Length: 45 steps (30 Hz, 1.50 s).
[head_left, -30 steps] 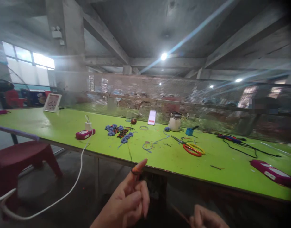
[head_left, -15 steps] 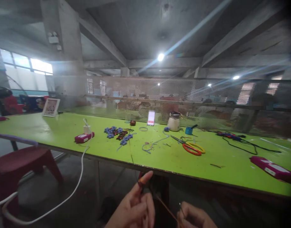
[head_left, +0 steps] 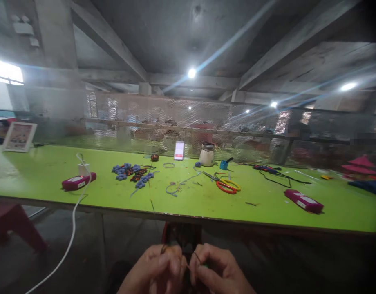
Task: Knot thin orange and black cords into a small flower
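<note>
Below the table's front edge, my left hand (head_left: 163,267) is closed in a pinch, with brown-orange yarn (head_left: 165,248) looped over its index finger. Close beside it, my right hand (head_left: 217,267) grips a thin metal crochet hook (head_left: 197,257), its tip poking out toward the left hand. A bit of green shows between the right fingers. Whatever small work lies between the fingertips is mostly hidden. A strand runs up over the table edge toward a dark red-brown yarn ball (head_left: 154,157). Blue and dark crocheted flowers (head_left: 140,181) lie on the green table (head_left: 114,204).
Scissors with red and yellow handles (head_left: 226,186) lie mid-table among yarn scraps. Behind stand a phone (head_left: 179,151), a pale jar (head_left: 207,156) and a blue pot (head_left: 224,165). Magenta boxes lie left (head_left: 74,183) and right (head_left: 304,201). A white cable (head_left: 73,228) hangs off the edge.
My hands have come together; the left index finger, stretched out before, is now bent in. The right hand has moved left with the hook. The view has turned right.
</note>
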Available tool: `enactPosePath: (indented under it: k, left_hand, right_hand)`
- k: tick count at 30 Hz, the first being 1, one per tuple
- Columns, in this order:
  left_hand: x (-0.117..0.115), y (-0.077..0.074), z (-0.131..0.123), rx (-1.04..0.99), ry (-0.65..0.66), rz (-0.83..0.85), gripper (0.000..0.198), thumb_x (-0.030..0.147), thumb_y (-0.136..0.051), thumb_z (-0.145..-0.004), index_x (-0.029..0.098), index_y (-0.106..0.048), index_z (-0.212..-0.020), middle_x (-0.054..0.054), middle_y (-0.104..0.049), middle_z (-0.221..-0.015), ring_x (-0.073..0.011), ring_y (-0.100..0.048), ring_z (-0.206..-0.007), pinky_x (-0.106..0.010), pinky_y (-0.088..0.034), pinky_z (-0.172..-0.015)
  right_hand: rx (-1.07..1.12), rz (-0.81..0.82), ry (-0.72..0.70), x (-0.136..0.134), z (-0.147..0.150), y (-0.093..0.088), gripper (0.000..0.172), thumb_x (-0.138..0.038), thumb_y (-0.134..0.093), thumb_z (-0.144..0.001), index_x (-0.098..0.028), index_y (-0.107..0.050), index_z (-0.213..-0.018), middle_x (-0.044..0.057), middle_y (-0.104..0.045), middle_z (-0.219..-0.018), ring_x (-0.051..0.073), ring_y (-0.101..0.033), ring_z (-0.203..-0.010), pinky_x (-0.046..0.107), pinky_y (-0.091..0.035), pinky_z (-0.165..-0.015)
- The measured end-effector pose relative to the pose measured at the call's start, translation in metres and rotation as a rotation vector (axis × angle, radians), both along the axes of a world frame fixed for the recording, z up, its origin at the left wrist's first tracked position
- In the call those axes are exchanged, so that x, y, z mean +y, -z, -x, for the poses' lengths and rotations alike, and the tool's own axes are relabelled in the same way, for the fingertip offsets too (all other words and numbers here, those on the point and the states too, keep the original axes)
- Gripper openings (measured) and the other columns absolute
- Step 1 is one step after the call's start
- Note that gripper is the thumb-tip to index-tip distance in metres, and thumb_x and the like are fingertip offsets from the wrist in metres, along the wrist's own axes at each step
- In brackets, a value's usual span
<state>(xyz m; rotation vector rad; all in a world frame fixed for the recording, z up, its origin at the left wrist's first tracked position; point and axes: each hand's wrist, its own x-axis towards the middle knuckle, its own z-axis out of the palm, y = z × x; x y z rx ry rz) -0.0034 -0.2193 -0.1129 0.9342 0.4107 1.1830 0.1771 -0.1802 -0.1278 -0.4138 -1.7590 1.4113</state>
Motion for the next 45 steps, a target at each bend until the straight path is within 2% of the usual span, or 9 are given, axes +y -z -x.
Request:
enactPosePath:
  k: [3,8,12,16,21,25,33,38,45]
  left_hand:
    - [0.013,0.007,-0.014,-0.003,-0.150,0.119,0.035,0.025,-0.077,-0.063,0.020,-0.069,-0.097,-0.001,-0.058,-0.069,-0.0109,-0.054,-0.064,-0.025,-0.040,-0.065]
    - [0.022,0.019,-0.033,0.003,-0.105,0.011,0.063,0.021,-0.078,-0.062,0.026,-0.056,-0.122,-0.003,-0.062,-0.086,-0.0160,-0.058,-0.076,-0.028,-0.044,-0.068]
    - [0.015,0.004,-0.033,0.086,-0.122,-0.004,0.067,0.015,-0.073,-0.069,0.025,-0.048,-0.130,-0.003,-0.060,-0.091,-0.0135,-0.055,-0.078,-0.024,-0.042,-0.067]
    - [0.010,-0.015,-0.029,0.175,-0.081,0.043,0.072,0.019,-0.072,-0.072,0.025,-0.040,-0.135,0.000,-0.057,-0.074,-0.0117,-0.053,-0.069,-0.023,-0.040,-0.062]
    - [0.006,-0.018,-0.031,0.177,-0.044,0.034,0.072,0.016,-0.071,-0.071,0.025,-0.040,-0.135,-0.002,-0.058,-0.083,-0.0134,-0.054,-0.074,-0.025,-0.042,-0.065]
    - [0.010,-0.024,-0.029,0.256,-0.143,-0.006,0.076,0.012,-0.074,-0.067,0.022,-0.040,-0.134,0.000,-0.058,-0.081,-0.0137,-0.055,-0.079,-0.026,-0.042,-0.072]
    - [0.031,-0.047,-0.028,0.190,-0.141,-0.167,0.102,0.005,-0.073,-0.064,0.031,-0.014,-0.144,0.003,-0.058,-0.077,-0.0128,-0.058,-0.077,-0.026,-0.045,-0.073]
    - [0.060,-0.049,-0.025,0.171,-0.115,-0.185,0.102,0.005,-0.072,-0.064,0.032,-0.014,-0.143,0.002,-0.061,-0.080,-0.0141,-0.060,-0.077,-0.028,-0.045,-0.073]
    - [0.092,-0.072,-0.023,0.359,-0.254,-0.211,0.113,0.001,-0.072,-0.058,0.023,-0.003,-0.145,0.005,-0.060,-0.062,-0.0109,-0.056,-0.056,-0.025,-0.043,-0.059]
  right_hand:
    - [0.027,-0.114,0.087,-0.004,0.005,-0.012,0.022,-0.037,-0.057,-0.084,-0.017,-0.060,-0.075,0.005,-0.056,-0.079,0.010,-0.051,-0.056,0.019,-0.038,-0.045]
    - [-0.029,-0.187,0.362,-0.011,0.005,-0.026,0.017,-0.030,-0.058,-0.084,-0.017,-0.063,-0.075,0.007,-0.056,-0.085,0.015,-0.054,-0.070,0.021,-0.043,-0.050]
    - [-0.078,-0.185,0.448,-0.014,0.000,-0.032,0.014,-0.027,-0.062,-0.081,-0.017,-0.067,-0.072,0.006,-0.055,-0.086,0.014,-0.053,-0.069,0.022,-0.042,-0.053]
    - [-0.093,-0.185,0.529,-0.014,-0.007,-0.035,0.011,-0.024,-0.065,-0.079,-0.018,-0.068,-0.071,0.004,-0.055,-0.080,0.014,-0.051,-0.069,0.024,-0.040,-0.057]
    - [-0.024,-0.131,0.485,-0.013,-0.007,-0.034,0.009,-0.026,-0.067,-0.077,-0.019,-0.071,-0.075,0.003,-0.056,-0.082,0.013,-0.051,-0.068,0.023,-0.040,-0.054]
    - [-0.012,0.050,0.300,-0.005,-0.008,-0.038,0.015,-0.031,-0.067,-0.078,-0.017,-0.070,-0.076,0.001,-0.056,-0.068,0.010,-0.047,-0.054,0.021,-0.035,-0.046]
    - [0.107,0.406,0.113,0.026,-0.013,-0.054,0.019,-0.033,-0.068,-0.078,-0.014,-0.067,-0.080,0.001,-0.058,-0.066,0.007,-0.045,-0.050,0.018,-0.032,-0.044]
    - [0.093,0.413,0.115,0.048,-0.018,-0.064,0.021,-0.032,-0.072,-0.074,-0.014,-0.068,-0.084,0.001,-0.059,-0.068,0.006,-0.047,-0.052,0.018,-0.033,-0.046]
    - [-0.038,0.307,0.081,0.078,-0.022,-0.083,0.032,-0.022,-0.074,-0.070,-0.015,-0.067,-0.100,-0.003,-0.057,-0.061,0.005,-0.046,-0.048,0.019,-0.030,-0.045]
